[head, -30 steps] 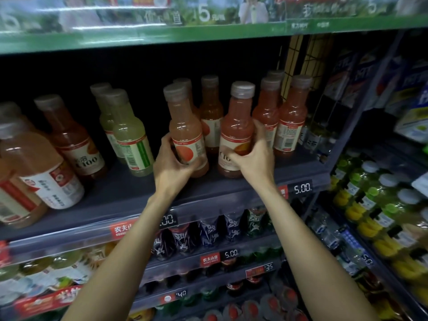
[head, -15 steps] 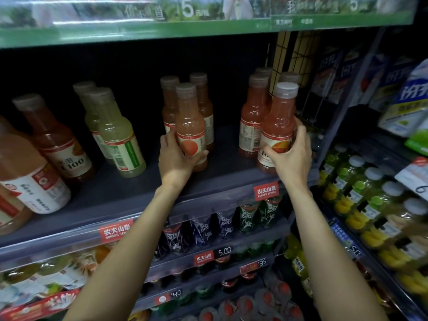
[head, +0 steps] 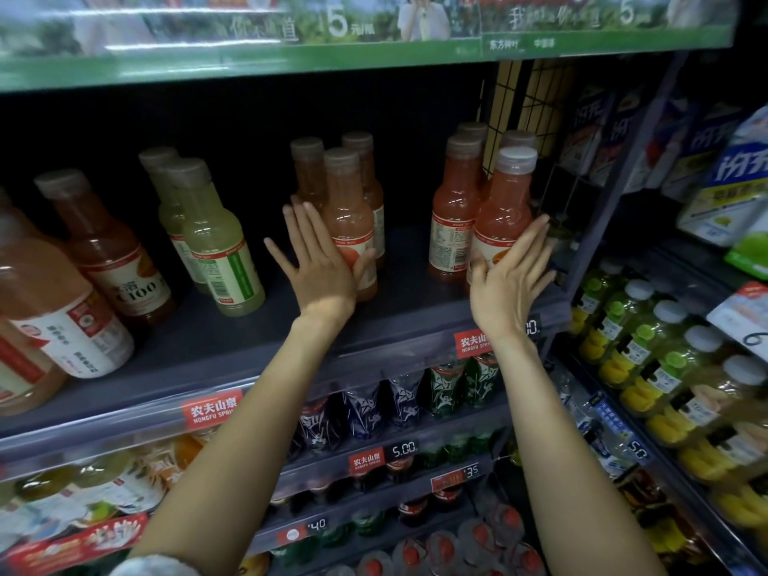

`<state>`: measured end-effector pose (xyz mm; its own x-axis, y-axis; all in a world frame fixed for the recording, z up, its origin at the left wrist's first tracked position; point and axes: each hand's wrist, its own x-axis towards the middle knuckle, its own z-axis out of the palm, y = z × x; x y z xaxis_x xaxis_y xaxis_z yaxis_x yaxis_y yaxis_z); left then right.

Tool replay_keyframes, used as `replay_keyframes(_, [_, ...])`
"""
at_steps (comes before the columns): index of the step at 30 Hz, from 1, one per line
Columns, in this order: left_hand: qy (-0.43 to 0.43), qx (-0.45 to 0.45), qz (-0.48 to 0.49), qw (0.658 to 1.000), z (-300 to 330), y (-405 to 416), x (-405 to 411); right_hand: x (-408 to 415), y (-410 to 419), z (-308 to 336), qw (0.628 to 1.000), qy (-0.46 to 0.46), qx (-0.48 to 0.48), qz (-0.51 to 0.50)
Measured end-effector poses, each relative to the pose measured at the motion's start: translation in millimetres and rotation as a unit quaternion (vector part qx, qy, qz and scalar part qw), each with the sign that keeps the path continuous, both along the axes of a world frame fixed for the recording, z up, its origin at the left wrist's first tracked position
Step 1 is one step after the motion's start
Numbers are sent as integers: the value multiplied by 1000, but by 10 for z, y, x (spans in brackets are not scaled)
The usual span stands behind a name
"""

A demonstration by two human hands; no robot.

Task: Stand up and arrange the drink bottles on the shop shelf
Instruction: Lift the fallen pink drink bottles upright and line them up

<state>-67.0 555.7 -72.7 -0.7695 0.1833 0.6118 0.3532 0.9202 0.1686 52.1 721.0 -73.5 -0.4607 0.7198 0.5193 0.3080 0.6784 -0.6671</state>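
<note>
Counting along the dark shelf [head: 232, 338], we find three peach-orange bottles [head: 348, 214] in a cluster at the middle, four red-orange bottles [head: 455, 209] grouped at the right end beside a wire grid panel [head: 528, 97], two pale green bottles [head: 216, 239] left of centre, and several larger orange bottles [head: 104, 251] at the far left, their number cut by the frame edge. All of them stand upright, though the wide lens makes the left ones look tilted.

We see both arms reaching up and forward from below, forearms bare. Our left hand [head: 316, 264] is spread flat with straight fingers, its palm against the front peach-orange bottle, thumb lying across the label. Our right hand [head: 509, 280] is likewise flat and unclenched, fingers straight and pointing up to the right, lying against the front red-orange bottle [head: 505, 209] low on its body; neither hand curls round anything.

Both front bottles stand near the shelf's front edge, a bare gap of shelf between the two clusters. Red price tags [head: 212, 409] run along the rail below
</note>
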Motion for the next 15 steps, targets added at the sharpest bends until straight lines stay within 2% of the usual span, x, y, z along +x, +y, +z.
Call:
replay_keyframes(5, [-23,-33,-23,999,-77,-110,52,205,45,31,999,12,14,34])
replay_keyframes(10, [-29,68,-164,984,-28,-519,426,558,-147,51,985,119,66,104])
replay_keyframes(13, [-81,103,-221,966,-1,-953,754,642,-363,34,971,106,84,198])
replay_keyframes(15, [-77,127,-201,968,-13,-1309,990,635,-578,13,953,79,82,280])
